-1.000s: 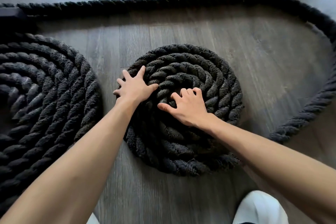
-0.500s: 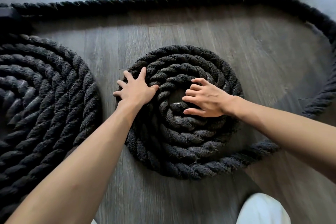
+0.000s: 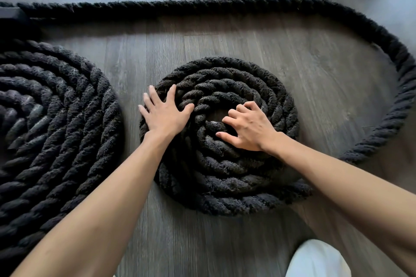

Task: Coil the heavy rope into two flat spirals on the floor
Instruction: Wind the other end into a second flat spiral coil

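A thick black rope point(image 3: 202, 7) is laid out on a grey wood-grain floor point(image 3: 326, 87). A small spiral point(image 3: 247, 78) of it is seen in the middle of the frame, wound flat in several turns around a small gap at its centre. A large spiral point(image 3: 56, 130) fills the left of the frame and is cut off by the left edge; the two spirals are set side by side with a narrow strip of floor between them. The loose stretch point(image 3: 400, 87) of rope is run across the upper part of the frame, bent down the right side and led back in to the lower right edge of the small spiral.

The left hand point(image 3: 165, 117) is held open, its fingers straight and spread, and is pressed flat on the left rim of the small spiral. The right hand point(image 3: 246, 128) is set on the innermost turns with its fingers bent; whether a turn is actually gripped cannot be told. A patch of white cloth point(image 3: 315, 258) is seen at the lower right.
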